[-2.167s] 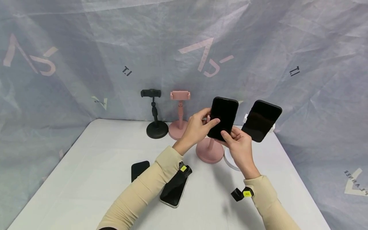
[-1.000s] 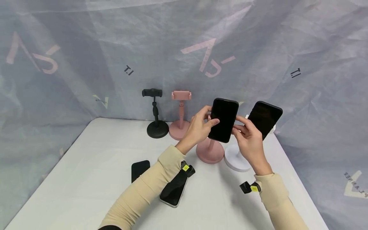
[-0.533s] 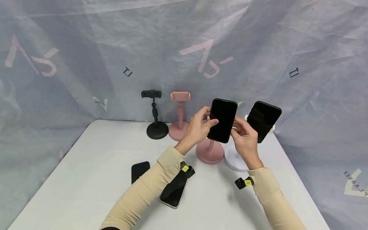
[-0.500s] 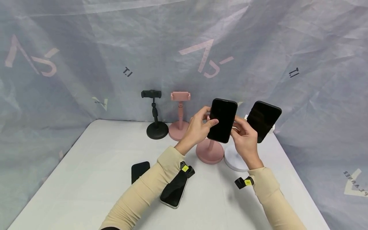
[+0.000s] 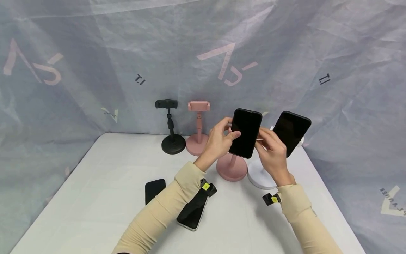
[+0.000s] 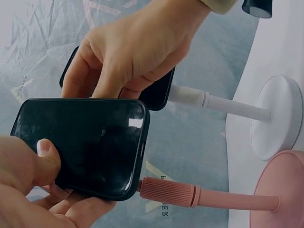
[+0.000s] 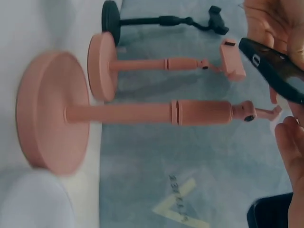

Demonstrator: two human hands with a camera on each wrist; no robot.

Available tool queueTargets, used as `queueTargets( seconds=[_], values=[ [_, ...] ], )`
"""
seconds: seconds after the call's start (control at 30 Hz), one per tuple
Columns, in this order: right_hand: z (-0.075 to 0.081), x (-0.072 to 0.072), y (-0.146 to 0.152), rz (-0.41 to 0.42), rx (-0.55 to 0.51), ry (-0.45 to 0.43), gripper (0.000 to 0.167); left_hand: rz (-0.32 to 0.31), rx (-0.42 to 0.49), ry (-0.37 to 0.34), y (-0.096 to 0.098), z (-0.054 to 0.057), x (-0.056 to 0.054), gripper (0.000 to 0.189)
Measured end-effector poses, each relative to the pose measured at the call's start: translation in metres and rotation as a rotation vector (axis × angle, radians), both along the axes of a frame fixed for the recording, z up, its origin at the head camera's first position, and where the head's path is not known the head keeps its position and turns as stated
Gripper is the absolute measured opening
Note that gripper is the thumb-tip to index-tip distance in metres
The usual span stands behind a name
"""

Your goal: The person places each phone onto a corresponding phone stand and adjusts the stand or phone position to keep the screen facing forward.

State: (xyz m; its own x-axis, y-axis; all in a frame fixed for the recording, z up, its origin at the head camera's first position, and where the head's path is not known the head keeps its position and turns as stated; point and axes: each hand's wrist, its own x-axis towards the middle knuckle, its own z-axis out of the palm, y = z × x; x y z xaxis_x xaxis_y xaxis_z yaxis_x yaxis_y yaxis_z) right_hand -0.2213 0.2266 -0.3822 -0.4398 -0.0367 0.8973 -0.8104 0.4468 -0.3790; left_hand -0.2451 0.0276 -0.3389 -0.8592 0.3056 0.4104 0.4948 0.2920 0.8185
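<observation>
Upright in front of me is a black smartphone (image 5: 248,132) at the clamp of the front pink phone stand (image 5: 231,170). My left hand (image 5: 218,140) grips its left edge, thumb on the screen and fingers behind. At the opposite edge, my right hand (image 5: 272,151) pinches the phone with curled fingers; the phone partly hides the fingertips. In the left wrist view the smartphone (image 6: 85,142) lies across both hands, above the ribbed pink stem (image 6: 166,191). The clamp itself is mostly hidden behind the phone and fingers.
On the right, a white phone stand (image 5: 258,176) bears another black smartphone (image 5: 292,128), tilted. Behind stand a black phone stand (image 5: 172,144) and a second pink phone stand (image 5: 195,144). Two phones lie near my left forearm: a dark phone (image 5: 153,188) and a silver-edged phone (image 5: 191,213).
My right thumb has left the screen's lower part, and that hand has moved up to the phone's right edge. The left hand keeps its hold; the phone is now slightly lower.
</observation>
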Motion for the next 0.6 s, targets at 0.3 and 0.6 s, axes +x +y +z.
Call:
queueTargets(
  seconds=[0.3,0.6],
  values=[
    [0.014,0.005,0.013,-0.094,0.313,0.117,0.040,0.039,0.016,-0.001,-0.002,0.001,-0.003,0.029],
    [0.018,0.010,0.018,-0.121,0.366,0.180,0.036,0.030,0.010,0.014,-0.003,0.002,-0.006,0.029]
  ],
)
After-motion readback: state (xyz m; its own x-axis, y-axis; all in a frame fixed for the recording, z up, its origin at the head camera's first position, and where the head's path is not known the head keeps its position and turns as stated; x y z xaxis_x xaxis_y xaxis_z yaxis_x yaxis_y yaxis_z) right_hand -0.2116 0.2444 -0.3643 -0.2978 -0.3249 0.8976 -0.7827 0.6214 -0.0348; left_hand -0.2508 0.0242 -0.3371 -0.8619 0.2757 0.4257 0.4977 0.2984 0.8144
